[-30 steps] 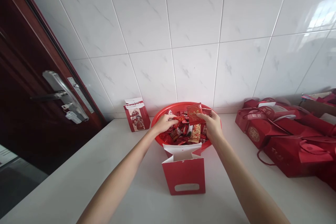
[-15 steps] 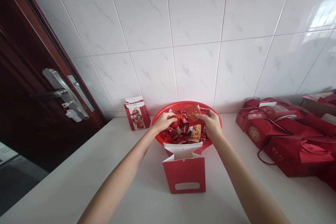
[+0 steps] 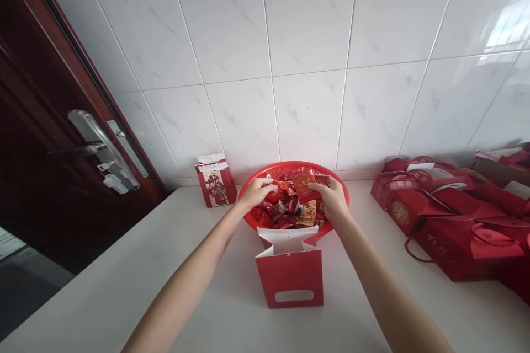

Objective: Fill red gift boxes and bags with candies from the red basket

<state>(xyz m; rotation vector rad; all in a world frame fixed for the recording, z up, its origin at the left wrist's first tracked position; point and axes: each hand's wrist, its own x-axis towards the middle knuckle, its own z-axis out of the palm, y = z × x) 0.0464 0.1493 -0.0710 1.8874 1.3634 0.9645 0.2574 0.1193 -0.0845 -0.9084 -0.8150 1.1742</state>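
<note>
Both my hands are over a red plastic basket (image 3: 290, 166) heaped with wrapped candies (image 3: 278, 210). With closed fingertips, my left hand (image 3: 257, 193) pinches a small red candy packet (image 3: 275, 194) at the basket's left side. My right hand (image 3: 333, 197) grips a flat, square red packet with gold print (image 3: 304, 185), tilted above the heap. Just in front of the basket stands a red paper gift box (image 3: 290, 276), upright with its white-lined top open and an oval slot low on its near face. No hand touches that box.
Against the tiled wall (image 3: 308, 110) at left stands another red box with a printed picture (image 3: 216, 185). Several red handled gift boxes (image 3: 451, 245) crowd the right of the white counter (image 3: 199, 298). A dark wooden door (image 3: 37, 138) with a metal handle is at far left.
My hands have barely moved, and both keep hold of their packets. The square packet has dipped and turned slightly. The whole view has shifted a little.
</note>
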